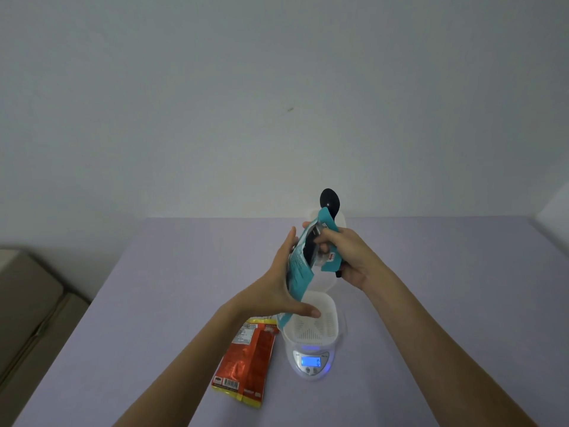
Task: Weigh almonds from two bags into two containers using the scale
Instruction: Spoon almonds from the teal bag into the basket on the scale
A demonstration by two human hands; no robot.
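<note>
My left hand holds a teal almond bag upright above the table, fingers along its left side and thumb under its lower corner. The fingers of my right hand are curled round a black spoon, bowl pointing up, and also pinch the open top edge of the bag. Below the bag a white perforated container sits on a white digital scale whose lit blue display reads 0. A second white container stands behind it, mostly hidden by the bag. A red and yellow bag lies flat left of the scale.
Everything rests on a lilac table set against a plain pale wall. A beige piece of furniture stands beyond the table's left edge.
</note>
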